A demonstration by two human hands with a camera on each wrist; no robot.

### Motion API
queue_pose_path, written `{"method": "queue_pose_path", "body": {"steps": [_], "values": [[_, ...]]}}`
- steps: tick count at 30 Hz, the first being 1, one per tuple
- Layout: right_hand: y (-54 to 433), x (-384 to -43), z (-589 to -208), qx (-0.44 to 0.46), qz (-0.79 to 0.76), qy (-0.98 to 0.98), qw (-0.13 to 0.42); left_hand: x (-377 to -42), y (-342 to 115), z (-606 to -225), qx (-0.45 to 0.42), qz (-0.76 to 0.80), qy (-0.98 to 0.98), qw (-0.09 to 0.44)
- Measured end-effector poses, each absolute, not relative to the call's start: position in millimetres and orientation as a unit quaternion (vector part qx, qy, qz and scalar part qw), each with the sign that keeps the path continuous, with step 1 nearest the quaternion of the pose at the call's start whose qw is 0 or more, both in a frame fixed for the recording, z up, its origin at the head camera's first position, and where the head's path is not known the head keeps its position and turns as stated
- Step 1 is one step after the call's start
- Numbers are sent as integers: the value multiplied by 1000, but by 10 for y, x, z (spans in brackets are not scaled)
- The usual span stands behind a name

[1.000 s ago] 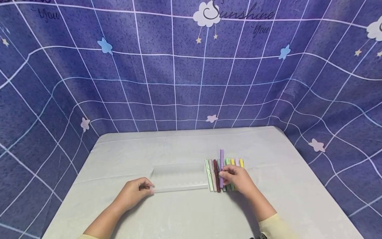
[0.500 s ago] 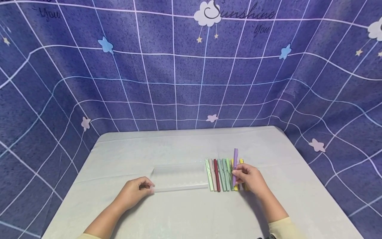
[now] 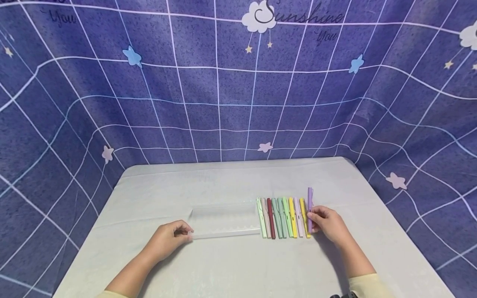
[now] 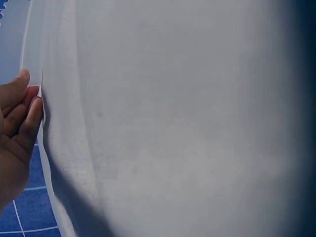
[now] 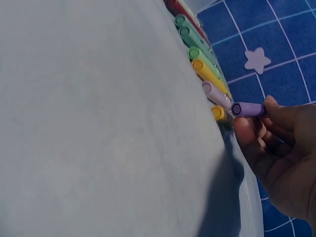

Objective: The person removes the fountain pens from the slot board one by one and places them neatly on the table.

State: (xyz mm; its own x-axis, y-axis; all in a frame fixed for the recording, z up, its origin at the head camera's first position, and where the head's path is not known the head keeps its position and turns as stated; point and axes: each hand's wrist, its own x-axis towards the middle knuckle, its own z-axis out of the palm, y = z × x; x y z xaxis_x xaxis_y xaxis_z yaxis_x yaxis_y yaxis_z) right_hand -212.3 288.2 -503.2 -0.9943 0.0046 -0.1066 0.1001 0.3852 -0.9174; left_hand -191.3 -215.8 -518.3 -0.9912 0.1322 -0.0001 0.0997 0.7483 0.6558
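Observation:
My right hand (image 3: 329,225) pinches a purple pen (image 3: 310,198) between thumb and fingers, at the right end of a row of pens. In the right wrist view the purple pen (image 5: 249,109) points its round end left, just above the last yellow pen (image 5: 218,113). The row holds several capped pens side by side, among them a dark red pen (image 3: 271,219), a lilac pen (image 3: 298,217) and a yellow pen (image 3: 305,221). At the left, my left hand (image 3: 169,240) pinches the near left corner of a clear plastic tray (image 3: 227,236); the tray's ridged floor shows through.
A white cloth-covered table (image 3: 238,269) lies under everything, its far edge against a dark blue curtain (image 3: 238,116) with grid lines and stars. The curtain also hangs along both sides. The row of pens starts right at the tray's right end.
My right hand has carried the purple pen rightward over the row, from beside the dark red pen to the far right end. My left hand and the tray have stayed in place.

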Motion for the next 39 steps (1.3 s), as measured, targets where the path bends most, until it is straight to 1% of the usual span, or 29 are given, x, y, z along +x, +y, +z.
{"method": "queue_pose_path", "body": {"steps": [12,22,39], "values": [[2899,-2129,-5136,68,-476,875,56,-1903,-2154,-5174,54,350,935,28],[2877,-2124,-5111,76,-384,918,54,-1902,-2138,-5168,53,353,934,26],[2836,-2139,-5139,105,-374,920,44,-1900,-2141,-5156,54,356,932,26]]}}
